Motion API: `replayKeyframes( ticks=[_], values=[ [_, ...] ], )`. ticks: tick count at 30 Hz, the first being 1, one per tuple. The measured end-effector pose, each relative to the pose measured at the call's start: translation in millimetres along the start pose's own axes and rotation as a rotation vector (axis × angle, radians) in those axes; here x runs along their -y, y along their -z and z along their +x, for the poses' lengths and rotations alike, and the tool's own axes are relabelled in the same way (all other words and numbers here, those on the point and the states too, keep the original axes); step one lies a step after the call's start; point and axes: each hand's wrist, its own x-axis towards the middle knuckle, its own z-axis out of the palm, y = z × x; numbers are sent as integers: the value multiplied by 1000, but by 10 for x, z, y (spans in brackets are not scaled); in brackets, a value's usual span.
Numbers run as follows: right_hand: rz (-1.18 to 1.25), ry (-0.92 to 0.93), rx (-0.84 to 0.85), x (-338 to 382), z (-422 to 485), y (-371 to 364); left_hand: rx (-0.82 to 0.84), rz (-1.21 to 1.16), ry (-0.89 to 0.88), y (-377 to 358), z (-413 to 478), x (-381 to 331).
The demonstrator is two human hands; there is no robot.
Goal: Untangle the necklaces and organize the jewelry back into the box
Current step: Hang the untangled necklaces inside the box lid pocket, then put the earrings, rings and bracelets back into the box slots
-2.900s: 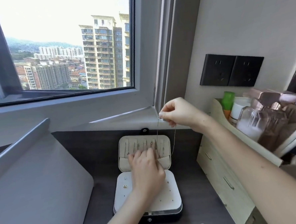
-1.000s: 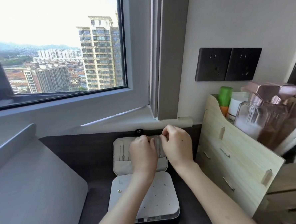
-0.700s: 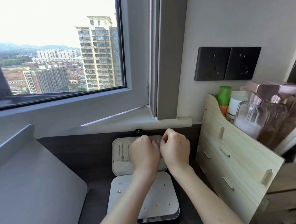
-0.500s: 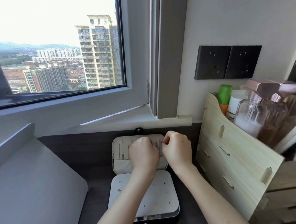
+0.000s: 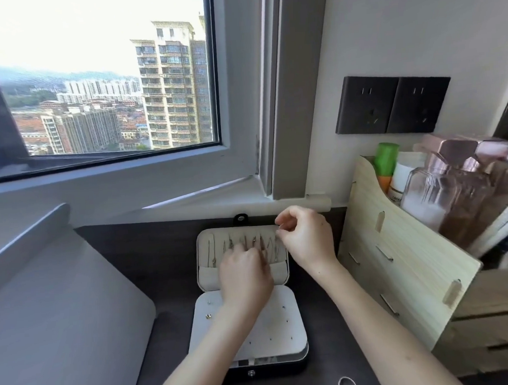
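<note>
Looking mostly done: several necklaces (image 5: 211, 251) already hang in a row inside the jewelry box (image 5: 284, 324) lid. Right hand (image 5: 307, 239) pinches what looks like a chain (image 5: 279, 232) at the lid's far right corner. Left hand (image 5: 246, 273) rests on the row, grip hidden, can't tell.

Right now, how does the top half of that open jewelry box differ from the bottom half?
The top half is beige and holds a row of thin necklaces; the bottom half is white, with tiny holes and a few studs. The left hand and right hand work at the top half, not the bottom half. Both halves have rounded corners and lie on the dark desk.
</note>
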Motion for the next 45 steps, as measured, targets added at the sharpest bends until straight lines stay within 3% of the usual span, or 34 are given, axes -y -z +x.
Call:
replayKeyframes(
  ticks=[7, 12, 16, 22, 27, 31, 36, 40, 42, 45],
  values=[
    [-207, -52, -61, -86, -37, -28, 9, -10, -67, -34, 20, 1],
    [-175, -106, 46, -111, -36, -50, -73, -67, -129, -6, -39, 68],
    [-194, -90, 73, -109, -143, 28, 143, -60, -109, 96, -53, 26],
    [-200, 25, 168, 20, -665, 482, 89, -123, -123, 316, -244, 109],
    [-200, 71, 508, 16, -1357, 831, 205, -27, -281, 633, -669, 465],
    [-257, 128, 667, -55, -1796, 975, 176, 50, -370, 751, -894, 695],
    [-455, 223, 682, -84, -2066, 912, 159, 313, -609, 871, -825, 666],
    [-519, 260, 606, -104, -2138, 848, -10, 447, -814, 949, -802, 627],
    [-546, 273, 574, -112, -2160, 835, -118, 431, -754, 1016, -705, 620],
    [-471, 266, 487, -72, -2124, 878, -163, 231, -513, 1064, -462, 565]
  ],
)
